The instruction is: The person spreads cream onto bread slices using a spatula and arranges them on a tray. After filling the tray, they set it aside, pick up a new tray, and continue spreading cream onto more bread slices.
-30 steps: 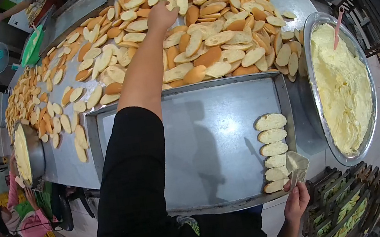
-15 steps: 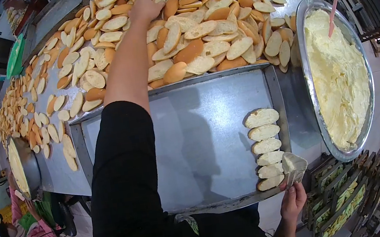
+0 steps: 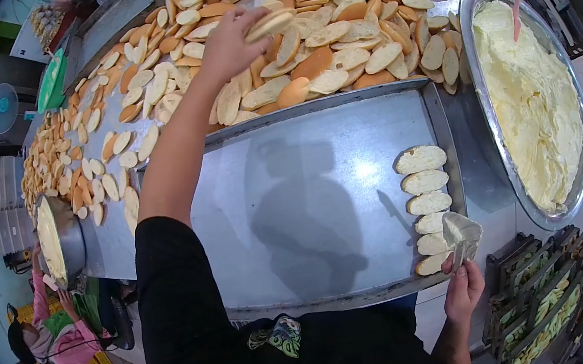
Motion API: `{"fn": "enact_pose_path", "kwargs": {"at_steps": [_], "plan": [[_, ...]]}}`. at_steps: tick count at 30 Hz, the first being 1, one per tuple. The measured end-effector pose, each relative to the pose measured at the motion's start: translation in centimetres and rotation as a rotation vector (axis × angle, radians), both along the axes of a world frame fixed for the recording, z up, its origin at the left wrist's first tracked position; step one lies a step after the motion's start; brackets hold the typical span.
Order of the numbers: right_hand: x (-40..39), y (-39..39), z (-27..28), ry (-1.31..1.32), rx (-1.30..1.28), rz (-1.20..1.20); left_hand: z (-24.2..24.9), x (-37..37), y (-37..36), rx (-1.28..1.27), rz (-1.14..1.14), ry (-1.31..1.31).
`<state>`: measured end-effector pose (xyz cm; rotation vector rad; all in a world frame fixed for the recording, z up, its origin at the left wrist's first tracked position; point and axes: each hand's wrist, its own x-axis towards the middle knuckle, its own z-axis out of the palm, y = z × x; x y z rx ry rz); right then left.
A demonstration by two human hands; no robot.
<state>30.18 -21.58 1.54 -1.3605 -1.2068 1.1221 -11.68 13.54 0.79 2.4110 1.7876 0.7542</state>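
Note:
My left hand (image 3: 231, 46) is closed on oval bread slices (image 3: 272, 22), held over the big heap of bread (image 3: 331, 37). Low at the tray's right end, my right hand (image 3: 462, 290) grips a flat, translucent scraper (image 3: 463, 234) smeared with cream. Its blade overlaps the lower slices of a column of cream-topped bread (image 3: 425, 180). That column lies along the right wall of a shallow metal tray (image 3: 312, 114). To the right stands a large metal basin (image 3: 480, 94) of pale yellow cream (image 3: 528, 106), with a pink-handled tool (image 3: 515, 9) stuck in it.
More bread slices spread leftward over the metal table (image 3: 112, 242). Another bowl of cream (image 3: 67, 237) stands at the left edge, beside a person in pink (image 3: 70, 347). A rack of filled trays (image 3: 543, 303) is at lower right, and a green fan (image 3: 51, 81) at upper left.
My left hand has come up off the heap with bread slices in it, fingers now wrapped around them. My right hand keeps the scraper by the lower slices. The whole view has shifted slightly.

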Motion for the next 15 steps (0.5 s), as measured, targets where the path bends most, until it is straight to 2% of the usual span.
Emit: {"fn": "enact_pose_path", "kwargs": {"at_steps": [5, 6, 9, 11, 13, 15], "plan": [[-0.7, 1.5, 0.6, -0.04, -0.06, 0.011, -0.7, -0.5, -3.4, -0.03, -0.097, 0.128], [-0.1, 0.0, 1.3, -0.075, -0.108, -0.148, -1.4, 2.7, -2.4, -0.055, -0.151, 0.113], [0.9, 1.3, 1.6, -0.003, -0.051, -0.182, -3.3, 1.9, -0.9, -0.005, -0.168, 0.149], [2.3, 3.4, 1.4, 0.178, 0.019, -0.183, -2.7, 0.0, -1.0, -0.038, -0.105, 0.059], [3.6, 4.8, 2.5, 0.335, 0.069, -0.207, -3.4, -1.4, -0.1, -0.247, -0.119, -0.386], [4.2, 5.5, 2.9, 0.446, 0.083, -0.267, -3.8, -2.2, 0.9, -0.256, -0.045, -0.419]]}}
